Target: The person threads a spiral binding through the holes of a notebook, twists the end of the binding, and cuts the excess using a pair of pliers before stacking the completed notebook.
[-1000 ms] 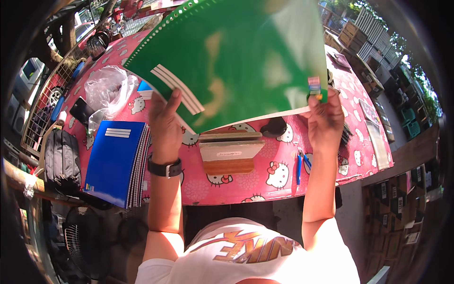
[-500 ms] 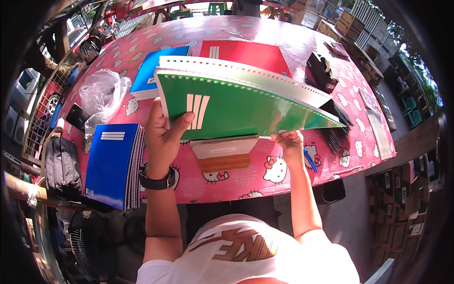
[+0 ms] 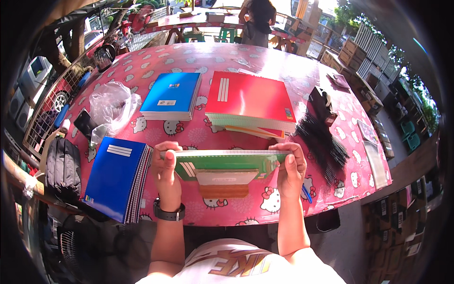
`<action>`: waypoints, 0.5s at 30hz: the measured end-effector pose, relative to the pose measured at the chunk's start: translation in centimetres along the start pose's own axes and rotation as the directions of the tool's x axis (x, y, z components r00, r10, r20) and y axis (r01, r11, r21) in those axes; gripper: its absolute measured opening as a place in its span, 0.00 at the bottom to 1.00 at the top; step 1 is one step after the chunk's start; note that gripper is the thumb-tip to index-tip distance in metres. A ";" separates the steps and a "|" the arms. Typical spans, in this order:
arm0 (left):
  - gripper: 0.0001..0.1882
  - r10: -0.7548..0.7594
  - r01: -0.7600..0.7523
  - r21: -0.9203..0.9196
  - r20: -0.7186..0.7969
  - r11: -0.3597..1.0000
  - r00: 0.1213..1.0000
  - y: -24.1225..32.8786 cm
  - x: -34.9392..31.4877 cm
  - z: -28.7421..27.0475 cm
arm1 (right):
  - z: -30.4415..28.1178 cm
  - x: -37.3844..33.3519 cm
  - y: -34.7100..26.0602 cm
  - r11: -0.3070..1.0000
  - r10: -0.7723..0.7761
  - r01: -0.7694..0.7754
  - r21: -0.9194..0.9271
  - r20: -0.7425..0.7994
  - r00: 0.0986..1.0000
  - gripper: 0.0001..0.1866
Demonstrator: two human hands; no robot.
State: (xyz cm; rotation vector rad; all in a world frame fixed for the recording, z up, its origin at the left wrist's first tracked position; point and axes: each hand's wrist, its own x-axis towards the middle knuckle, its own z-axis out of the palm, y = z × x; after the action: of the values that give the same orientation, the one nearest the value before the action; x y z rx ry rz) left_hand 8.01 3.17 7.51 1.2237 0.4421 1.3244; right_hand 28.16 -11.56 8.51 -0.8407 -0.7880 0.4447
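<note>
Between my two hands a green-covered notebook (image 3: 227, 161) stands on its long edge, its white pages seen edge-on along the top. My left hand (image 3: 166, 165), with a dark watch on the wrist, closes on the left end, thumb on the green cover. At the other end my right hand (image 3: 291, 168) grips the notebook with the thumb toward me. Directly in front of the cover is a small block with a pale face and a wooden base (image 3: 224, 190). A blue pen (image 3: 306, 193) lies close to my right wrist.
Stacks of red notebooks (image 3: 250, 97) and light blue notebooks (image 3: 172, 92) lie beyond my hands. Dark blue spiral notebooks (image 3: 113, 175) are at left, near a plastic bag (image 3: 111, 106) and a phone (image 3: 84, 124). Black binding coils (image 3: 326, 146) lie at right. A person (image 3: 257, 21) is far off.
The green notebook has come down from a raised, tilted position to upright on its edge by the block. My right hand has moved from its lower edge to its right end.
</note>
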 end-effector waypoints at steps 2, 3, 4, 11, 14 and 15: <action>0.12 0.120 -0.119 0.019 -0.052 0.993 0.991 0.0 -0.2 0.8 | 0.0 0.0 -0.2 0.995 -0.017 0.008 -0.095 -0.090 0.996 0.18; 0.10 0.159 -0.155 0.047 -0.080 0.987 0.984 0.1 -0.4 0.8 | -0.3 0.0 -0.1 0.990 0.007 -0.025 -0.136 -0.133 0.991 0.13; 0.08 0.186 -0.180 0.064 -0.109 0.982 0.977 -0.2 -0.6 0.8 | -0.5 0.1 -0.1 0.980 0.028 -0.062 -0.190 -0.180 0.983 0.09; 0.09 0.062 -0.064 -0.006 -0.144 0.998 0.988 -0.1 -1.1 1.1 | 0.1 -0.3 -0.2 0.998 0.067 -0.068 -0.001 -0.094 0.993 0.10; 0.13 0.110 -0.115 -0.035 -0.107 0.993 0.988 -1.0 -1.6 0.7 | -1.7 -0.9 0.6 0.997 0.011 -0.017 0.078 0.076 0.997 0.12; 0.16 0.156 -0.159 -0.031 -0.078 0.987 0.985 -1.6 -1.6 0.5 | -2.6 -1.3 1.5 0.996 -0.021 0.004 0.091 0.191 0.981 0.15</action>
State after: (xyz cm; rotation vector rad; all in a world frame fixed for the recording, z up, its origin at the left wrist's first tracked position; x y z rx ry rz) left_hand 8.71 1.88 5.73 1.2001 0.3780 1.5109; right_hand 29.27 -12.73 5.68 -0.7148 -0.9435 0.5519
